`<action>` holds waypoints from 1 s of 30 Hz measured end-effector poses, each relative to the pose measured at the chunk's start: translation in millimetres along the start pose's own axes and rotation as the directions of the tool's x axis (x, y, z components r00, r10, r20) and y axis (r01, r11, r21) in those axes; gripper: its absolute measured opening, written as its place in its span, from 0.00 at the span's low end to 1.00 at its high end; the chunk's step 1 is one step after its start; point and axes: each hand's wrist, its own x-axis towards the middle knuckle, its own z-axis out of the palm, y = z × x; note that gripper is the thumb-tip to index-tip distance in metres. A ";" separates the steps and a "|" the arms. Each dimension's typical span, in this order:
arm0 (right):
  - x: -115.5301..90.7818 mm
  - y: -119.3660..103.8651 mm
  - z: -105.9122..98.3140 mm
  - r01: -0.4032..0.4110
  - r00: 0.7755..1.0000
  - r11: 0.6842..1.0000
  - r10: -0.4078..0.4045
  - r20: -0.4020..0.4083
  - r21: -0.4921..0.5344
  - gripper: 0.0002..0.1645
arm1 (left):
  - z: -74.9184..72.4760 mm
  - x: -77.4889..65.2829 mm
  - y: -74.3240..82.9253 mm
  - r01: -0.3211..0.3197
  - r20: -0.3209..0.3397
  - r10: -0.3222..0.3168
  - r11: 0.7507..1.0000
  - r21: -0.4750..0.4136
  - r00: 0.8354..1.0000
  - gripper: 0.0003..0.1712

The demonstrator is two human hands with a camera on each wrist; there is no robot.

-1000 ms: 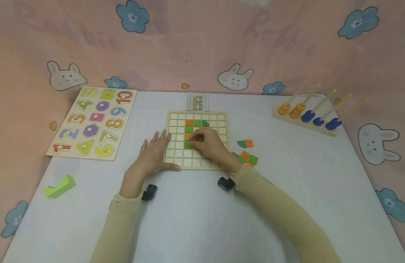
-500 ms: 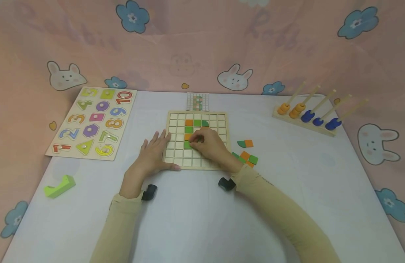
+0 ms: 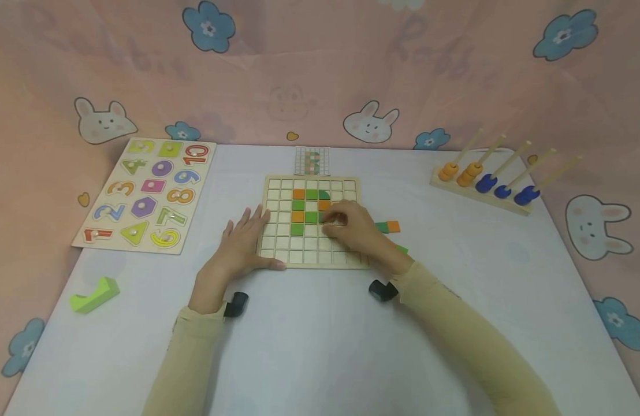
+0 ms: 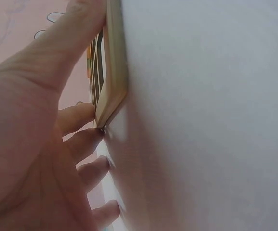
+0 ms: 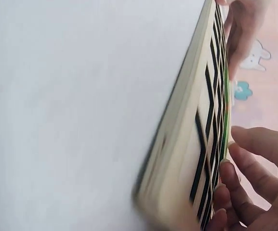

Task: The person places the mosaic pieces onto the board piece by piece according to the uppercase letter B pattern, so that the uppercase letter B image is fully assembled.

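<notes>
In the head view a wooden grid board (image 3: pixel 274 260) lies on the table, with several orange and green tiles seated in its squares. An orange tile (image 3: pixel 297 216) and a green tile (image 3: pixel 311 217) sit side by side in one row. My left hand (image 3: pixel 237 245) rests spread at the board's left edge, its thumb along the near left corner. My right hand (image 3: pixel 351 228) is over the board's right half, its bent fingertips at a dark green tile (image 3: pixel 322 218) that is partly hidden. No tile shows lifted between thumb and index finger in the right wrist view.
A small pattern card (image 3: pixel 312 161) lies behind the board. Right of it are a dark green piece (image 3: pixel 382 227) and an orange tile (image 3: pixel 393 226); my right wrist covers other loose tiles. A number puzzle (image 3: pixel 148 196), a light green block (image 3: pixel 95 295) and a bead counter (image 3: pixel 481 190) stand around.
My right hand has shifted right across the board, uncovering a green tile in the middle row and an orange tile above it. The left hand has stayed still.
</notes>
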 end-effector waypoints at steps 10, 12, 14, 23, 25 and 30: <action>-15.0 32.5 -51.9 -0.095 0.993 0.994 0.099 0.065 -0.053 0.21 | 0.0 -0.1 -1.2 0.002 -0.006 -0.002 1.000 -0.004 1.000 0.77; -18.4 37.8 -62.7 -0.127 0.985 0.989 0.135 0.102 -0.080 0.25 | 0.2 0.3 -1.3 0.000 -0.006 0.000 1.000 -0.001 1.000 0.77; -21.3 42.3 -72.7 -0.148 0.976 0.984 0.162 0.143 -0.101 0.28 | 0.4 0.7 -1.6 0.000 -0.004 0.000 1.000 0.000 1.000 0.77; -33.4 53.8 -103.3 -0.194 0.950 0.963 0.232 0.209 -0.186 0.29 | 1.5 0.7 -1.6 -0.002 -0.008 0.002 1.000 0.008 1.000 0.77; -35.5 54.7 -105.9 -0.202 0.951 0.958 0.242 0.192 -0.206 0.27 | 1.7 0.8 -1.8 -0.003 -0.008 0.003 1.000 0.008 1.000 0.78; -38.3 54.6 -106.7 -0.196 0.962 0.954 0.231 0.142 -0.228 0.20 | 2.1 0.9 -2.3 -0.003 -0.011 0.003 1.000 0.008 1.000 0.78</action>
